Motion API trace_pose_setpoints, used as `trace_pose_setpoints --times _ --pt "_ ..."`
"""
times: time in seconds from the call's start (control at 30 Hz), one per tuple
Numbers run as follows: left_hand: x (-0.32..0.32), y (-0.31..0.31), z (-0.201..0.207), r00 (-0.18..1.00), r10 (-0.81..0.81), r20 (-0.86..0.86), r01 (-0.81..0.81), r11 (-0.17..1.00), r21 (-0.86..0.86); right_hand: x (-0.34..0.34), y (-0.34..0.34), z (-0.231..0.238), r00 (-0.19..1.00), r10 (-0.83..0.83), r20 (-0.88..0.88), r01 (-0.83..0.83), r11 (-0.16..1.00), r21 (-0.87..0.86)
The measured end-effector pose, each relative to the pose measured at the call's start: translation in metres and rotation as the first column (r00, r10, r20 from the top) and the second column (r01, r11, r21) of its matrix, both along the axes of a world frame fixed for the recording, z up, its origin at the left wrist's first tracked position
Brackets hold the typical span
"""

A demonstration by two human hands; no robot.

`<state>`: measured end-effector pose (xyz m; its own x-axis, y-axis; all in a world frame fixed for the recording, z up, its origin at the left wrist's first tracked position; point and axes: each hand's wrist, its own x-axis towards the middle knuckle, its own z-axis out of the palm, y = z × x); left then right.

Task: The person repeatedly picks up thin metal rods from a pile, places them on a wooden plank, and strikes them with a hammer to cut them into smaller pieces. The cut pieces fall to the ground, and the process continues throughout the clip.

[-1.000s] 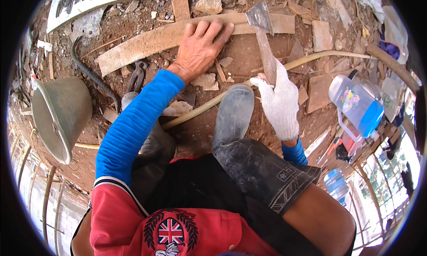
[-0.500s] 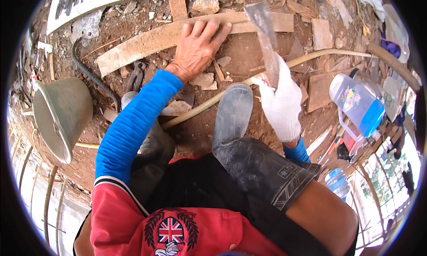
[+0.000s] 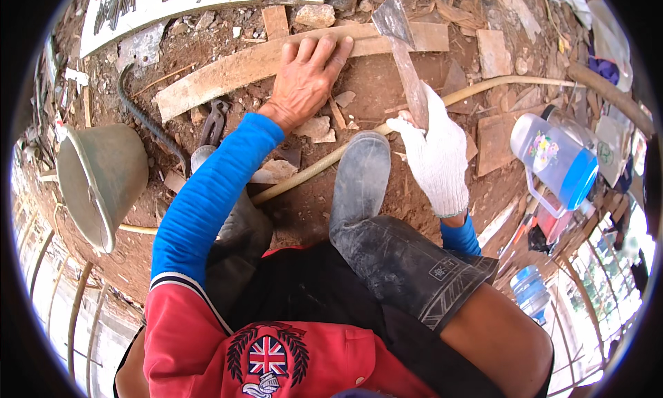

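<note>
A long pale wooden plank lies across the dirt ahead of me. My left hand, bare, holds it down near the middle with the fingers bent over it; its thumb is hard to make out. In a white knit glove, my right hand is closed around the handle of a hatchet with a worn grey, flared blade. The blade overlaps the plank's right part in view, and I cannot tell if it touches. Below the hands stretches a long thin yellowish pole, next to my grey rubber boot.
A bucket lies tipped at left, near pincers and a dark bent bar. A white board with dark metal pieces is at the far left. To the right stands a clear jug with a blue lid. Stones and wood scraps litter the dirt.
The hatchet blade, blurred before, now shows sharply and sits slightly further left. My left hand keeps its place on the plank. The whole view has shifted a little.
</note>
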<state>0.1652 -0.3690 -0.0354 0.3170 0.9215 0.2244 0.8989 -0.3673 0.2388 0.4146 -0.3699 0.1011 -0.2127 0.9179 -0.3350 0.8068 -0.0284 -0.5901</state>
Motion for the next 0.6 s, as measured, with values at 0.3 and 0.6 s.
trace_pose_setpoints --times 0.3,0.6 --pt "0.002 0.0 0.0 0.999 -0.024 0.024 0.024 1.0 0.011 0.006 -0.004 -0.02 0.994 -0.083 0.065 0.092 0.984 -0.155" --pt "-0.005 -0.003 -0.003 0.999 -0.034 0.031 0.034 0.999 -0.004 -0.001 -0.011 -0.001 0.995 -0.072 -0.062 0.07 0.997 -0.038"
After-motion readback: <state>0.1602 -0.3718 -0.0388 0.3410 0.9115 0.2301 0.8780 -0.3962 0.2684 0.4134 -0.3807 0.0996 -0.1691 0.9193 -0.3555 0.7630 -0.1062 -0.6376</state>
